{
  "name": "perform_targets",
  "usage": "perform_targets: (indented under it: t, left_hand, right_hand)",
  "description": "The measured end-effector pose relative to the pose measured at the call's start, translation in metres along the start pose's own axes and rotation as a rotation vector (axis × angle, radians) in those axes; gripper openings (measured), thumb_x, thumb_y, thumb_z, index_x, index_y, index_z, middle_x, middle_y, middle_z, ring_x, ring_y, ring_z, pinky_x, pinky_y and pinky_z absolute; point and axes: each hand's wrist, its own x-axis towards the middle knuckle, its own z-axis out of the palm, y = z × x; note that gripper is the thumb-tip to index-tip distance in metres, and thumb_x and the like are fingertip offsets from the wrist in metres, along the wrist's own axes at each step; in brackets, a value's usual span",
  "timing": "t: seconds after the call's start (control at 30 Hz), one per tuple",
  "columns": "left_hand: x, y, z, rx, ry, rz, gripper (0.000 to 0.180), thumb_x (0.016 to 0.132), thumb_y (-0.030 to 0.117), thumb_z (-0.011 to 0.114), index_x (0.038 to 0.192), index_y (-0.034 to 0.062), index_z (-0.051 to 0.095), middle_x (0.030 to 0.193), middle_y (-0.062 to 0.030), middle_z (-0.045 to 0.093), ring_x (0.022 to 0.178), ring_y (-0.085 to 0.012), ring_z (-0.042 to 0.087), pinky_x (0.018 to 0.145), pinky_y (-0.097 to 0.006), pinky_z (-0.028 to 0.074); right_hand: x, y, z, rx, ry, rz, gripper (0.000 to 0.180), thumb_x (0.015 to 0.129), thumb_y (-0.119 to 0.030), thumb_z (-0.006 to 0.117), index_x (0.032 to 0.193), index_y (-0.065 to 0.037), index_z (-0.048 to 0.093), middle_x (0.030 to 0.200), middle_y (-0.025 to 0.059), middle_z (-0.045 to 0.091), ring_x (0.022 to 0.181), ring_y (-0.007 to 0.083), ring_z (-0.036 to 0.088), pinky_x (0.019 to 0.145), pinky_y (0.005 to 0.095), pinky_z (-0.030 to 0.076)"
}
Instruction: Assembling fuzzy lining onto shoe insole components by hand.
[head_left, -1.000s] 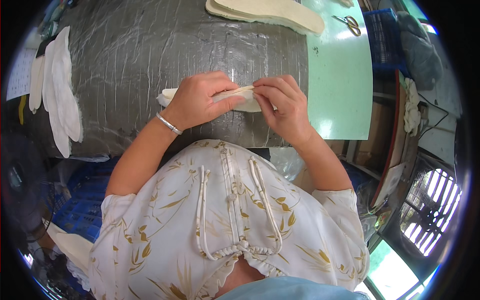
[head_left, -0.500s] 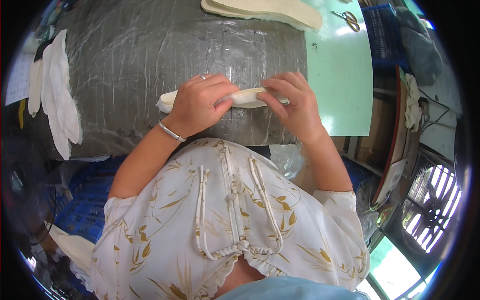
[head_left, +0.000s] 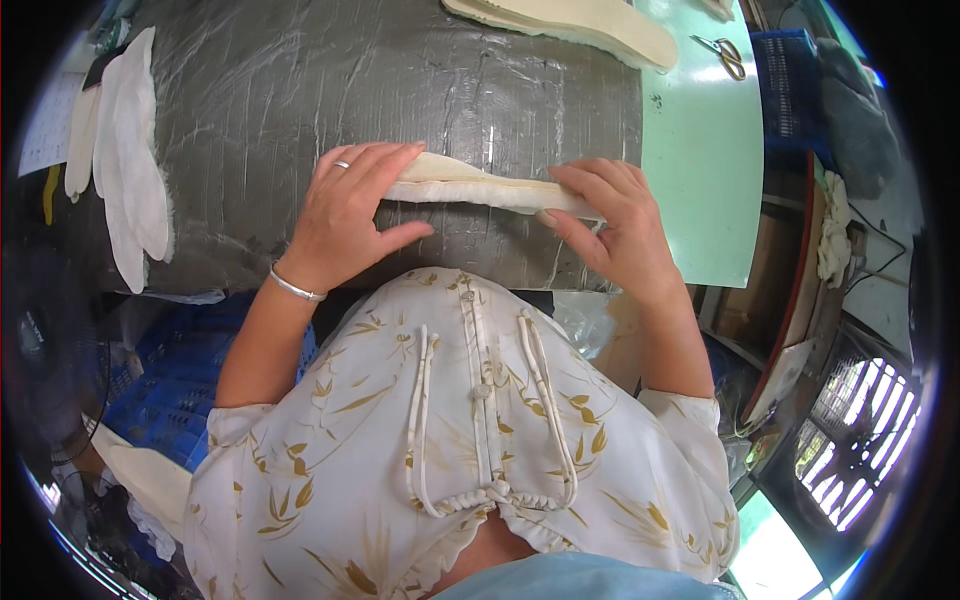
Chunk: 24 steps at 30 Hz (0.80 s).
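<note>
A cream fleece insole (head_left: pixel 470 190) is folded lengthwise over the grey work surface, its white fluffy side along the near edge. Around its right end, my right hand (head_left: pixel 625 215) grips with the thumb below and fingers above. My left hand (head_left: pixel 345 215) is open at the other end: its fingers rest over the insole, while the thumb points away from it, touching nothing. The insole's left tip is hidden behind those fingers.
More cream insoles (head_left: pixel 570 28) lie stacked at the far edge. Several white fleecy insoles (head_left: pixel 130 165) lie at the left. Scissors (head_left: pixel 725 57) rest on the pale green board (head_left: pixel 700 190). Blue crates (head_left: pixel 165 385) stand below left, and another blue crate (head_left: pixel 790 80) stands far right.
My left hand has loosened and moved left along the insole, its thumb now apart. More of the insole's middle shows, folded along its length. My right hand has shifted slightly right.
</note>
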Motion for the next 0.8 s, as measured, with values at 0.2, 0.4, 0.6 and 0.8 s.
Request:
perform_targets:
  t: [0.2, 0.4, 0.6, 0.8]
  left_hand:
    - [-0.005, -0.01, 0.006, -0.116, 0.082, -0.036, 0.054, 0.074, 0.018, 0.082, 0.123, 0.006, 0.062, 0.117, -0.0086, 0.067, 0.107, -0.027, 0.061, 0.099, -0.039, 0.04]
    - [-0.005, -0.021, 0.012, -0.222, 0.123, -0.017, 0.046, 0.077, 0.019, 0.079, 0.119, 0.0051, 0.065, 0.11, -0.0095, 0.067, 0.101, -0.0264, 0.062, 0.097, -0.039, 0.041]
    - [-0.005, -0.035, 0.018, -0.328, 0.122, -0.025, 0.025, 0.083, 0.01, 0.072, 0.108, 0.0055, 0.07, 0.106, -0.007, 0.069, 0.097, -0.0228, 0.063, 0.098, -0.037, 0.041]
    - [-0.002, -0.038, 0.018, -0.343, 0.123, -0.005, 0.016, 0.087, 0.009, 0.068, 0.102, 0.0059, 0.071, 0.101, -0.006, 0.07, 0.094, -0.0226, 0.064, 0.096, -0.037, 0.042]
  right_hand:
    - [0.028, -0.023, 0.029, 0.002, 0.019, -0.119, 0.03, 0.082, -0.022, 0.075, 0.105, -0.004, 0.069, 0.096, 0.0086, 0.068, 0.085, 0.0283, 0.062, 0.079, 0.0386, 0.046]
    - [0.045, -0.032, 0.045, -0.072, -0.024, -0.07, 0.019, 0.086, -0.018, 0.07, 0.1, -0.005, 0.071, 0.088, 0.0057, 0.067, 0.08, 0.0256, 0.062, 0.074, 0.0377, 0.046]
    - [0.052, -0.038, 0.048, -0.137, -0.119, -0.063, 0.013, 0.085, -0.018, 0.07, 0.092, -0.008, 0.074, 0.084, 0.0021, 0.064, 0.08, 0.0226, 0.06, 0.073, 0.0364, 0.046]
    - [0.052, -0.04, 0.051, -0.189, -0.074, -0.112, 0.007, 0.078, -0.015, 0.073, 0.082, -0.009, 0.072, 0.081, -0.0011, 0.063, 0.074, 0.0201, 0.058, 0.069, 0.0341, 0.045]
